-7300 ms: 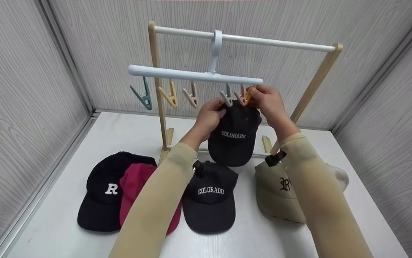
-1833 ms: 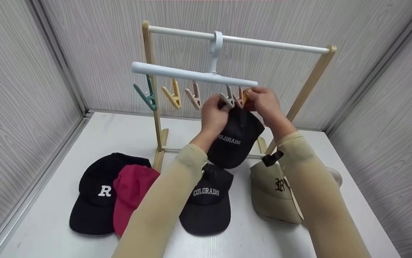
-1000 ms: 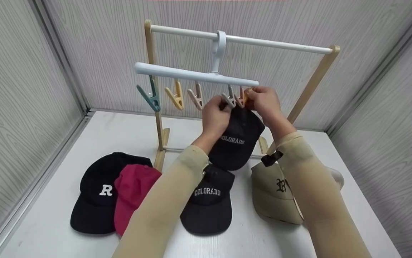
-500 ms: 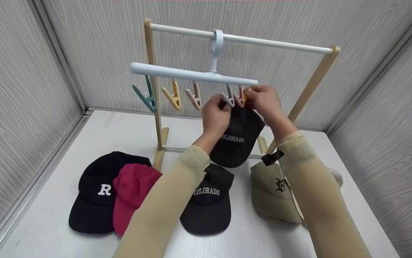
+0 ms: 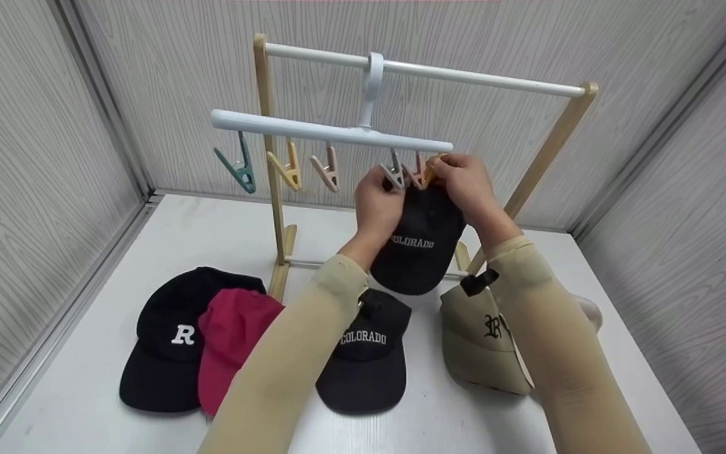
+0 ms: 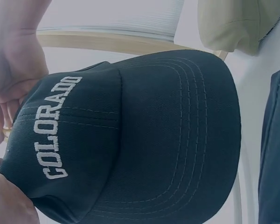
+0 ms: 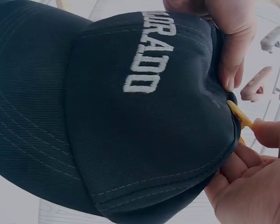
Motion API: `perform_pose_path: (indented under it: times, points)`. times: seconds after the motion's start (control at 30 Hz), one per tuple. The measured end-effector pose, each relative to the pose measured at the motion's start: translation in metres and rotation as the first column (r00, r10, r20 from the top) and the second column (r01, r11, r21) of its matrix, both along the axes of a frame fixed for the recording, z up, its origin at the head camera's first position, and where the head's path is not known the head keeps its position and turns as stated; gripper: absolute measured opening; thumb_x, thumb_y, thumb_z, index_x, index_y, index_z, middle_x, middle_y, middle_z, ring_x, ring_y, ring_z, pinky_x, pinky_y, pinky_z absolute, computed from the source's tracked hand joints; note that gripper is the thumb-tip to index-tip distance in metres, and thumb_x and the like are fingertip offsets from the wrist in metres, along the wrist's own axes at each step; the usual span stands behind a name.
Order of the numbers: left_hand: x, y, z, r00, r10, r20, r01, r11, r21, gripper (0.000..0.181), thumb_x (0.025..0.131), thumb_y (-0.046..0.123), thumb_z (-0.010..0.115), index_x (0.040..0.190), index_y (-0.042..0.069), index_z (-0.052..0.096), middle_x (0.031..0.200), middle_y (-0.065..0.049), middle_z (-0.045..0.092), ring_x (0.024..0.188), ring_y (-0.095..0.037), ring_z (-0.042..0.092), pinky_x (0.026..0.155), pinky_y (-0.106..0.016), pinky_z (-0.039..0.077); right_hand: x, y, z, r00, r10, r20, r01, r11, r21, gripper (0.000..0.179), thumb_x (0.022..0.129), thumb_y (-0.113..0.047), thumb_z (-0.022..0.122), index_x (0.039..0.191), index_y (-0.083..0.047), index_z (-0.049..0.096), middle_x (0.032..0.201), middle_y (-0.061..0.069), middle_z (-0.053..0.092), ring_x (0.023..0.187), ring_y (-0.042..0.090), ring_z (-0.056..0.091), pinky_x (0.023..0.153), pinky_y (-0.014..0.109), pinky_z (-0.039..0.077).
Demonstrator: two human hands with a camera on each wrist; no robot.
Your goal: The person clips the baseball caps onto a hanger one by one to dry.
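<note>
A black baseball cap point(image 5: 418, 258) lettered COLORADO hangs brim down below the right end of a pale blue clip hanger point(image 5: 312, 129). My left hand point(image 5: 378, 205) grips the top of its crown from the left, fingertips hidden behind the fabric. On the other side my right hand point(image 5: 468, 189) pinches an orange-yellow clip point(image 7: 240, 115). In the right wrist view, the clip's tip lies over the crown's edge, with the thumb on its handle and the other fingers beneath. Grey point(image 5: 393, 170) and pink point(image 5: 417, 173) clips hang just left of it, in front of the crown.
The hanger hooks over a rack's white bar point(image 5: 482, 75). Teal point(image 5: 236, 167), yellow point(image 5: 286, 169) and beige point(image 5: 327, 169) clips hang on its left half. On the table lie a navy cap point(image 5: 167, 353), a red cap point(image 5: 236, 340), another COLORADO cap point(image 5: 363, 378) and an olive cap point(image 5: 482, 353).
Since the oldest frame, my left hand has moved right and farther over the crown. In the last half second the hanger has shifted left and the cap has straightened slightly. Both holds continue.
</note>
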State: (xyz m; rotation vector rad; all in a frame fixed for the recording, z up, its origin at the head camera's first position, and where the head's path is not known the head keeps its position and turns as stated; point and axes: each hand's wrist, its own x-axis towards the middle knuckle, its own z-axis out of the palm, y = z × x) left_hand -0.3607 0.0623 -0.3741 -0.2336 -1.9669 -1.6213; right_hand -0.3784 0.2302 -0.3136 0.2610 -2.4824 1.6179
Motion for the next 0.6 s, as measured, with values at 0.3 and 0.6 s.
perform_pose_path:
  times: [0.3,0.6]
  points:
    - [-0.0024,-0.0016,-0.0013,0.997,-0.068,0.047,0.066,0.996,0.054,0.011,0.104,0.008,0.079,0.112,0.002,0.076,0.109,-0.011,0.079,0.101,-0.022,0.073,0.088,-0.034,0.056,-0.0027,0.0006,-0.0025,1.0,0.002,0.006,-0.002,0.999,-0.034,0.037,0.114,-0.026,0.065,0.131,0.005,0.074,0.107,0.006,0.071,0.097,0.018,0.065,0.088,0.03,0.052]
    - [-0.0051,-0.0047,-0.0054,0.993,-0.1,0.054,0.098,0.994,0.048,0.012,0.105,0.011,0.079,0.112,0.002,0.074,0.109,-0.011,0.077,0.097,-0.02,0.069,0.086,-0.033,0.055,-0.0048,0.0027,-0.0076,1.0,0.002,-0.004,-0.002,0.998,-0.063,0.032,0.113,-0.026,0.066,0.125,0.002,0.076,0.098,0.002,0.068,0.091,0.017,0.062,0.084,0.03,0.05]
